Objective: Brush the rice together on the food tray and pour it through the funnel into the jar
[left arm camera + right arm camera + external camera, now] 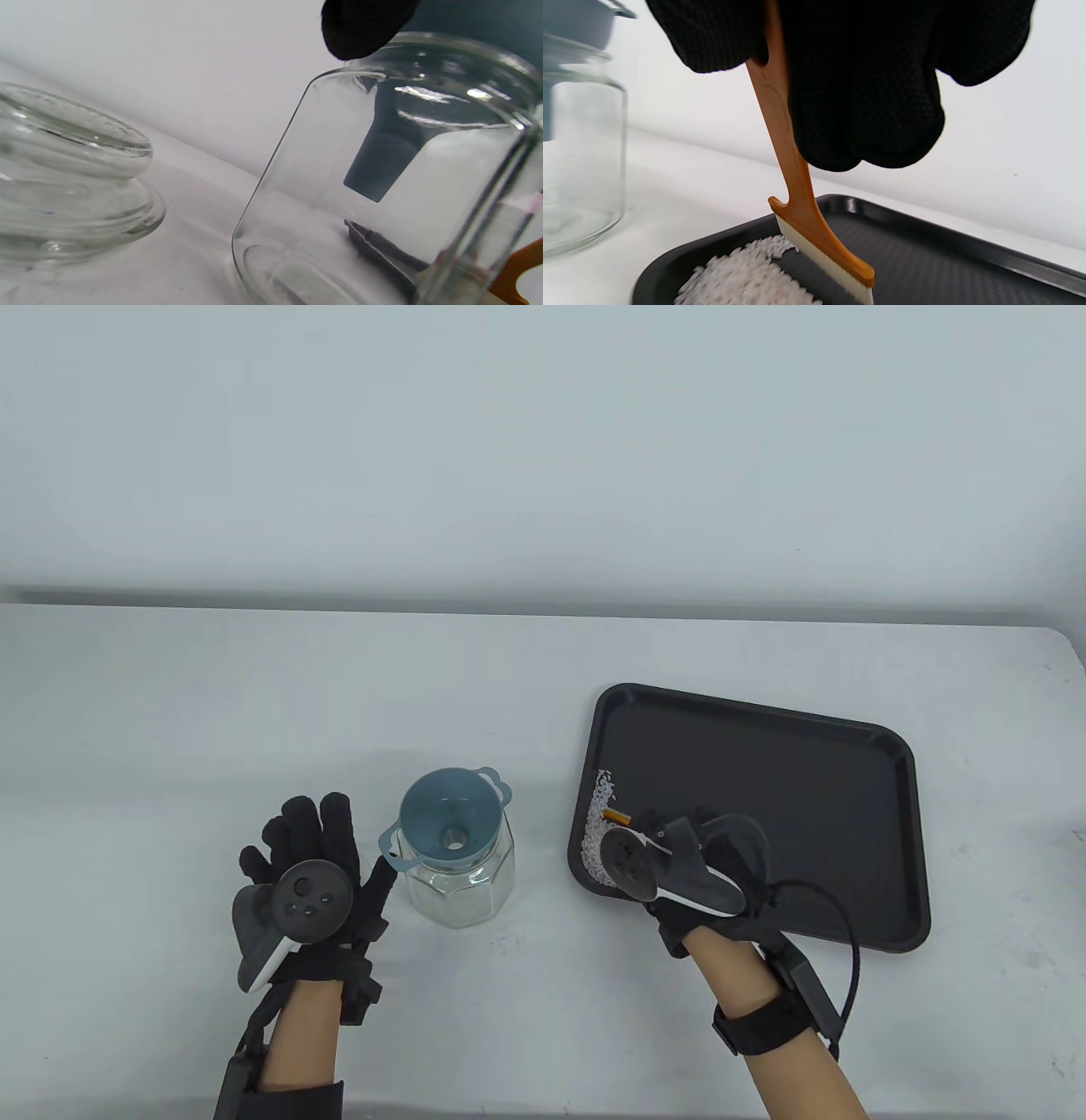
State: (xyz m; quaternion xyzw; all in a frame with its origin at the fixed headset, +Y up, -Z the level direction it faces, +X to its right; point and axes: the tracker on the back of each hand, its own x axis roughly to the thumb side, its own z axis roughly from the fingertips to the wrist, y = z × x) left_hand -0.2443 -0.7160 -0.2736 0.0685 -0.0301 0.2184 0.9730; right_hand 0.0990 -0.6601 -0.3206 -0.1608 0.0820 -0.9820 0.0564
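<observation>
A: What's nearest?
B: Right hand [865,84] curls around an orange plastic brush [801,199], bristles touching white rice [746,275] on the black textured tray [764,780].
A: Beyond?
B: Left hand [310,857] flat, fingers spread, beside the faceted glass jar [462,882] topped by a blue-grey funnel [450,819].

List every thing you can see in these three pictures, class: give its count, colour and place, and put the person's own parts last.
food tray: one, black, on the table's right half.
rice: one white heap, along the tray's left edge.
brush: one, orange handle with pale bristles, on the tray beside the rice.
jar: one, clear glass, left of the tray; no rice shows in it.
funnel: one, grey-blue, seated in the jar's mouth.
glass piece: one, clear, rounded, left of the jar in the left wrist view; perhaps its lid.
table: one, white.
left hand: one, black glove, fingers spread, beside the jar.
right hand: one, black glove, gripping the brush handle.
</observation>
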